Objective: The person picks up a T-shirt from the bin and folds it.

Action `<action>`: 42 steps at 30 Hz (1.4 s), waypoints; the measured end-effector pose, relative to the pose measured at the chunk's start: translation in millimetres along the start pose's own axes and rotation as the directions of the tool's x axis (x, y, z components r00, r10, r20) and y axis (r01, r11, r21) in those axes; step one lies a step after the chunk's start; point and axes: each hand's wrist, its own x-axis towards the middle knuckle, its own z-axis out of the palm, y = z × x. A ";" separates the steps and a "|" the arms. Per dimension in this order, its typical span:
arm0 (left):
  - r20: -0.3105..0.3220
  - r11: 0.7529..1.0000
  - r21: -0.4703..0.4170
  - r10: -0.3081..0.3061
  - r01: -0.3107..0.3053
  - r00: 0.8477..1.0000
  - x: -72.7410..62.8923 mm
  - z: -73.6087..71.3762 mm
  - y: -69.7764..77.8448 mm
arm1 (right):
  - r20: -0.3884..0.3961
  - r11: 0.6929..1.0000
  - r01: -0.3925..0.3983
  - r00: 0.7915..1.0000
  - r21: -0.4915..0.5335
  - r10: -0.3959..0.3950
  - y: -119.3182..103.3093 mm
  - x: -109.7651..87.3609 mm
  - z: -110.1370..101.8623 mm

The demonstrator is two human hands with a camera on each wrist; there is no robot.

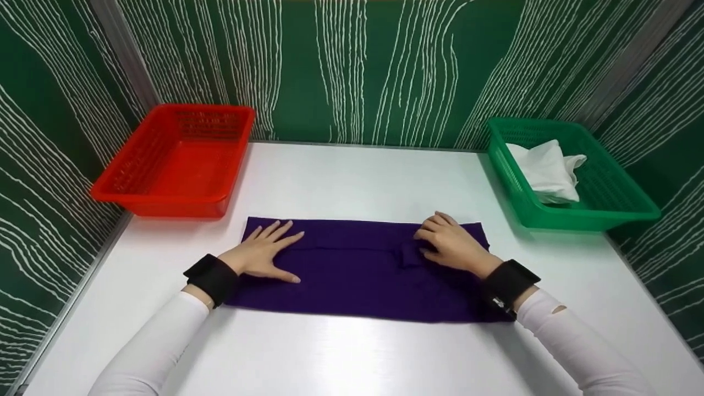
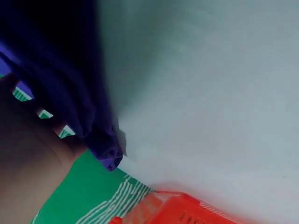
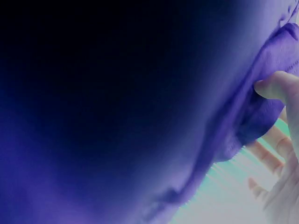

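Note:
A purple cloth (image 1: 346,280), folded into a long rectangle, lies across the white table. My left hand (image 1: 261,256) rests on its left end, fingers spread and straight. Toward the other end, my right hand (image 1: 448,242) pinches a small raised fold of the cloth. The right wrist view shows the thumb (image 3: 273,86) on the purple fabric (image 3: 264,109), with fingers behind it. In the left wrist view, layered edges of the cloth (image 2: 105,144) hang beside the darkened left hand (image 2: 32,154).
A red plastic basket (image 1: 234,187) stands at the back left of the white table (image 1: 341,357). At the back right, a green basket (image 1: 605,214) holds a crumpled white cloth (image 1: 544,170). Green walls with white wavy lines (image 1: 341,71) enclose the back and sides.

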 end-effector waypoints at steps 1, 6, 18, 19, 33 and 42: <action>0.001 1.000 0.000 -0.001 0.001 1.000 0.2 -0.1 0.3 | -0.012 1.000 0.018 1.000 -0.020 -0.018 -1.2 -1.2 -4.0; 0.012 1.000 -0.001 -0.008 0.008 1.000 0.9 -0.9 1.7 | 0.068 0.999 0.027 0.997 -0.021 -0.026 -19.1 -13.4 -31.2; -0.018 1.000 0.031 0.004 -0.003 1.000 -2.3 -3.4 -1.2 | 0.189 0.935 -0.306 0.944 0.181 0.272 -38.2 -36.4 -35.4; -0.017 0.999 0.033 0.002 -0.002 1.000 -3.1 -3.8 -2.2 | 0.183 0.938 -0.306 0.943 0.160 0.276 -38.3 -38.8 -31.0; 0.003 0.999 0.032 0.002 -0.002 1.000 -8.6 1.3 -13.0 | 0.508 0.864 -0.496 0.770 0.093 0.387 -48.1 -57.1 -5.2; 0.031 0.992 0.091 -0.086 0.083 0.996 -8.2 0.7 -0.4 | 0.475 0.864 -0.481 0.801 0.149 0.364 -15.0 -47.0 -5.1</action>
